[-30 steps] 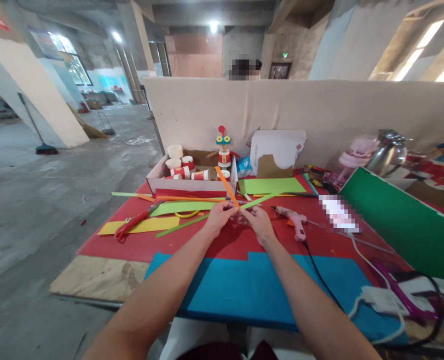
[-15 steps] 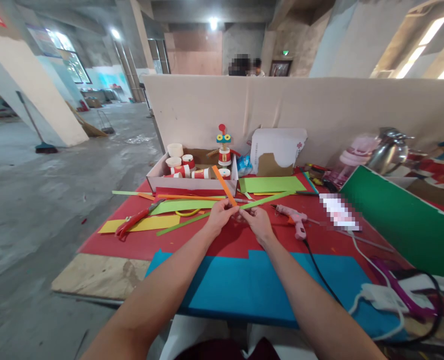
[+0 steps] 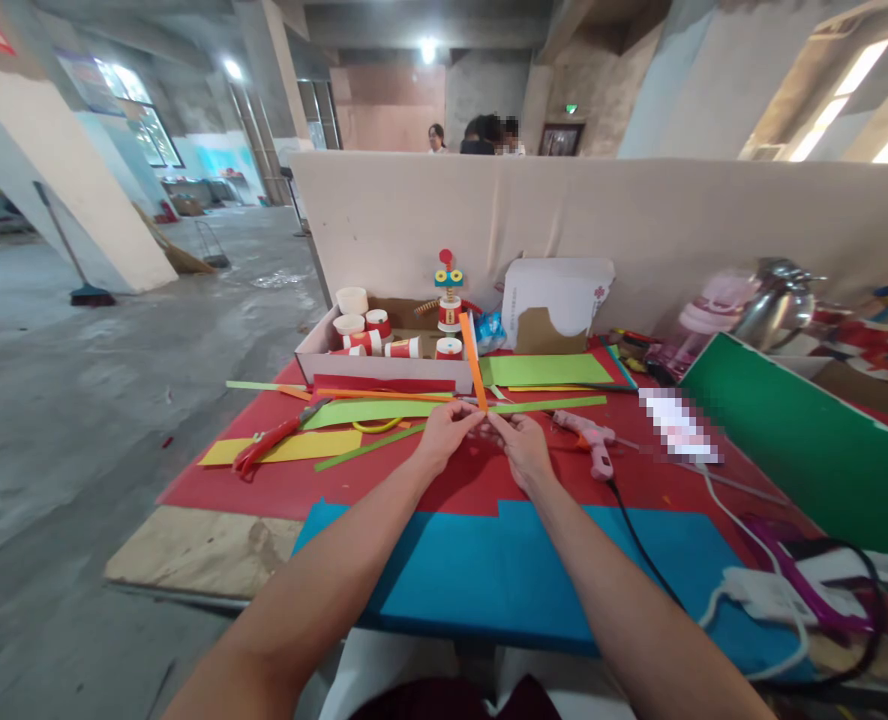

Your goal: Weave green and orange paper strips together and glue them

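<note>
My left hand [image 3: 446, 432] and my right hand [image 3: 520, 447] meet over the red table [image 3: 264, 490], fingers pinched together. Between them they hold an orange paper strip [image 3: 472, 368] that stands nearly upright and a light green strip [image 3: 553, 404] that runs out to the right. Another green strip [image 3: 361, 448] lies flat to the left of my left hand. A blue sheet [image 3: 504, 570] lies under my forearms.
A white box [image 3: 376, 372] of red and white paper cups stands behind the hands, with a cup figure [image 3: 448, 300]. Red scissors [image 3: 268, 442] lie left, a pink glue gun [image 3: 590, 440] right. Green board [image 3: 804, 440], power strip [image 3: 770, 595], bottle [image 3: 703, 320], kettle [image 3: 778, 300].
The orange strip has swung from leaning left to nearly upright, and the green strip has dropped flatter to the right. Both hands stayed in place.
</note>
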`<move>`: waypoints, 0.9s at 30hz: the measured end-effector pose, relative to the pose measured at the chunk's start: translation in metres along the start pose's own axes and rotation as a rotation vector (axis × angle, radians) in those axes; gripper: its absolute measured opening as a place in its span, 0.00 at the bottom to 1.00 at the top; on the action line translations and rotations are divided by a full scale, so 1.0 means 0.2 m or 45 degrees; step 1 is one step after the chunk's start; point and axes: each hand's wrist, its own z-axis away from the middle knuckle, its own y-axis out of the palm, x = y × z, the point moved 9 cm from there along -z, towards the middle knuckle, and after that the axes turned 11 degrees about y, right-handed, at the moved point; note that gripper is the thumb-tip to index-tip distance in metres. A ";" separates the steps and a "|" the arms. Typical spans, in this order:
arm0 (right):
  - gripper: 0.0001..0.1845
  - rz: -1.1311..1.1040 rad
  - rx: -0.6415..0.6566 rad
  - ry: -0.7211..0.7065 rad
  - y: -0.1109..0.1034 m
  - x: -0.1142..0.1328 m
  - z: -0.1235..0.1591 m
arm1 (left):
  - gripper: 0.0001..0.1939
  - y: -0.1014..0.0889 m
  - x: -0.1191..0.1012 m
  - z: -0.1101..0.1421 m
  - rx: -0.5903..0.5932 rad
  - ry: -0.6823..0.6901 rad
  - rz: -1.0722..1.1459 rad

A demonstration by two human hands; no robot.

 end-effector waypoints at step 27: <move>0.18 -0.160 0.053 0.173 -0.01 -0.05 0.00 | 0.12 0.00 -0.03 0.00 0.028 0.002 -0.017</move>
